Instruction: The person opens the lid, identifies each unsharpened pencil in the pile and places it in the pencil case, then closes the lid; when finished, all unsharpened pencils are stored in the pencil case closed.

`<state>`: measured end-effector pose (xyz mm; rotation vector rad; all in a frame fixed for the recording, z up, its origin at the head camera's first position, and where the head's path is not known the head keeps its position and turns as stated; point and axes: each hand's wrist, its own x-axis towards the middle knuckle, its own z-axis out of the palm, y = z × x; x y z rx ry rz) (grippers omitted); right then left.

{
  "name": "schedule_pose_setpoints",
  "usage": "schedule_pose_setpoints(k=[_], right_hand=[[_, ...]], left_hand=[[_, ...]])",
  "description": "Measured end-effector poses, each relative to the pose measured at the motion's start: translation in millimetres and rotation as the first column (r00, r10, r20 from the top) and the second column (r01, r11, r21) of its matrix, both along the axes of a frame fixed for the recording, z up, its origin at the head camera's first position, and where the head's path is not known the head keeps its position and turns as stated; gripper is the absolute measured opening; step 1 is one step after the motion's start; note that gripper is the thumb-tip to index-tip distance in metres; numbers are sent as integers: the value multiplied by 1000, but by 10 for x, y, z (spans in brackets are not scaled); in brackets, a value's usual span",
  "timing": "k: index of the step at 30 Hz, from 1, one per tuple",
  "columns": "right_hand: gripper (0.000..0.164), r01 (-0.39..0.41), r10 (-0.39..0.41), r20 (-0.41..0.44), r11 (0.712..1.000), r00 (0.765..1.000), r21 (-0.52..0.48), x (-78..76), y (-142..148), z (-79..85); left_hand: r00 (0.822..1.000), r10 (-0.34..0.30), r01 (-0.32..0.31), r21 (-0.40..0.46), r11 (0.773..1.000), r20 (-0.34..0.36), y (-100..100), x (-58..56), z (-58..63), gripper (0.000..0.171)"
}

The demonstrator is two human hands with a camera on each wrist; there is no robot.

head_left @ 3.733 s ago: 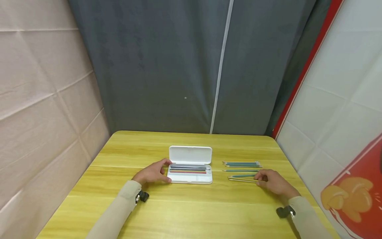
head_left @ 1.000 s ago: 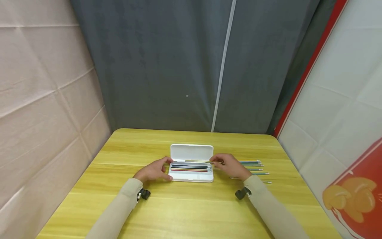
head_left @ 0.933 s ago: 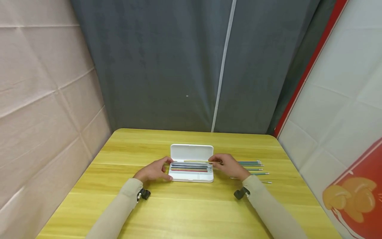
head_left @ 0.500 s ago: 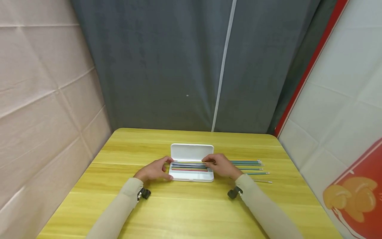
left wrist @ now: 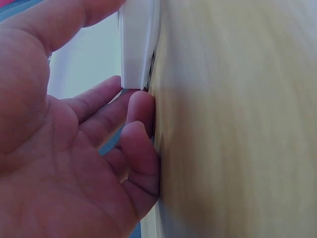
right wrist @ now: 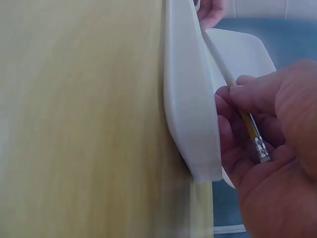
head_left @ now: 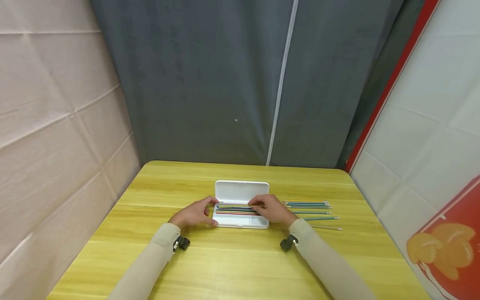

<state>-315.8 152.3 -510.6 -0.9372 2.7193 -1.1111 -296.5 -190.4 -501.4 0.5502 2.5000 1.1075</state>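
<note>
A white pencil case lies on the table with its lid raised at the back. Several pencils, dark, red and yellow, lie side by side in it. My left hand holds the case's left end between thumb and fingers; in the left wrist view the fingertips meet its end wall. Over the right part of the case, my right hand pinches a yellow pencil near its end with the silver ferrule and eraser. That pencil stretches leftward along the back of the case, and the hand hides part of the tray.
To the right of the case, several green and yellow pencils lie in a bunch. Nearer me are separate green pencils and a pale pencil. A dark curtain hangs behind the wood-grain table.
My right hand picked up a yellow pencil from the right of the table, carried it left to the case and lowered it toward the tray. My left hand stays at the case.
</note>
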Motion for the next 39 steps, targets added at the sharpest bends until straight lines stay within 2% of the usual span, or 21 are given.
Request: schedule_pose_setpoints(k=[10,26,39], right_hand=[[16,-7,8,-21,1000,1000,18,-2,-67,-34],[11,33,-32,-28,999,999,14,4,-83,-38],[9,49,-47,49,997,998,-61,55,-56,35]], left_hand=[[1000,8,-8,-5,1000,5,5,-6,-11,74],[1000,1,-1,-2,1000,2,6,10,-6,75],[1000,13,-13,4,1000,3,15,12,8,73]])
